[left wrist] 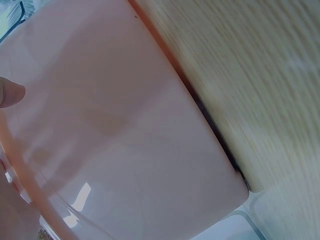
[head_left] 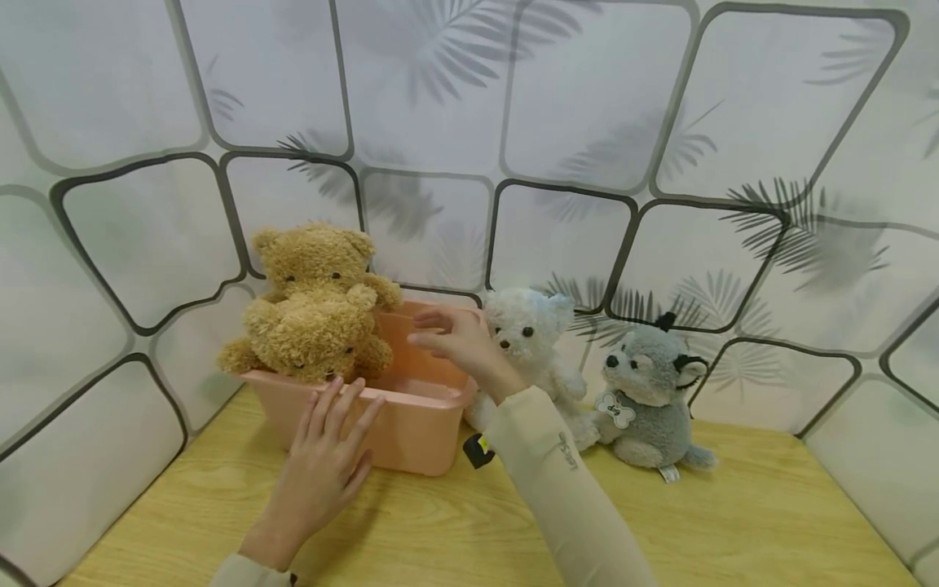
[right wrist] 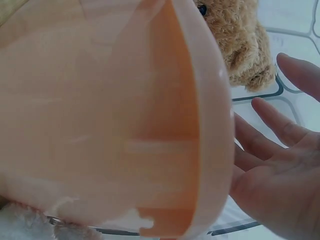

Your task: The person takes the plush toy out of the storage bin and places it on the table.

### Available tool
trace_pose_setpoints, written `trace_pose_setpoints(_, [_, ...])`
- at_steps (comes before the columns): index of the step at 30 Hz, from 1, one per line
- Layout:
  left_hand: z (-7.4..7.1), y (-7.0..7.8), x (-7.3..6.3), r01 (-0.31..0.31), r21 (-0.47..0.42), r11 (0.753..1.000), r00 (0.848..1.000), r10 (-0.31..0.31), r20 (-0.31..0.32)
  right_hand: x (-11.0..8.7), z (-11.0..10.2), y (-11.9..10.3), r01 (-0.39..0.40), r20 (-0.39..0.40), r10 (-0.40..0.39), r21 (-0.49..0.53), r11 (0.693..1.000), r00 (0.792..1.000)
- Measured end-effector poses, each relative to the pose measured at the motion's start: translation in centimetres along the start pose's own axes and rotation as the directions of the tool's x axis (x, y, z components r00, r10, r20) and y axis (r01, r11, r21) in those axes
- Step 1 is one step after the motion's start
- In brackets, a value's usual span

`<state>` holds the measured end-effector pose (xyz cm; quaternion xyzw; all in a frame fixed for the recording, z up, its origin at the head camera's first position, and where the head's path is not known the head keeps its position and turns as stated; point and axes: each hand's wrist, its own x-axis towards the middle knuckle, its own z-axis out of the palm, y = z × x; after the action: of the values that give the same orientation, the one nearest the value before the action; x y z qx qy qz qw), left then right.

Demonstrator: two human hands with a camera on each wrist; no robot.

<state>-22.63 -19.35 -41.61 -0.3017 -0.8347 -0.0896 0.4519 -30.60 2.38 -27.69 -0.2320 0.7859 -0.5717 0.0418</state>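
Note:
A pink plastic bin (head_left: 418, 436) stands on the table with two curly brown teddy bears at its left end. The rear teddy bear (head_left: 311, 249) is upright; the front teddy bear (head_left: 301, 326) slumps face-down toward the front rim. My left hand (head_left: 326, 452) rests its extended fingers on that rim, beside the front bear; in the left wrist view only parts of it show against the bin's wall (left wrist: 125, 125). Over the bin's right end hovers my right hand (head_left: 465, 346), fingers loosely spread and holding nothing. The right wrist view shows this palm (right wrist: 285, 175) beyond the bin's rim.
A white teddy bear (head_left: 531, 322) sits right of the bin, partly behind my right forearm. Farther right is a grey husky plush (head_left: 649, 391) with a bone-shaped tag. A small black-and-yellow item (head_left: 478, 450) lies near the bin's corner. Patterned walls enclose the wooden table (head_left: 734, 522).

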Motion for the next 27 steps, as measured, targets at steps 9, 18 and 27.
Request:
trace_pose_setpoints(9, [-0.1,0.1,0.0,0.008,0.005,1.000,1.000,-0.008,0.013,0.9,0.4,-0.9,-0.034,0.071,0.035,-0.015,0.999,0.997])
trace_pose_setpoints(18, [-0.1,0.2,0.1,-0.005,0.001,1.000,1.000,0.005,0.006,1.9,1.1,-1.2,0.004,0.099,0.004,-0.083,0.997,0.995])
trace_pose_setpoints(27, [-0.1,0.1,0.1,-0.006,0.009,1.000,1.000,0.006,0.008,3.4,3.6,-1.5,0.026,0.021,-0.025,-0.078,0.997,0.999])
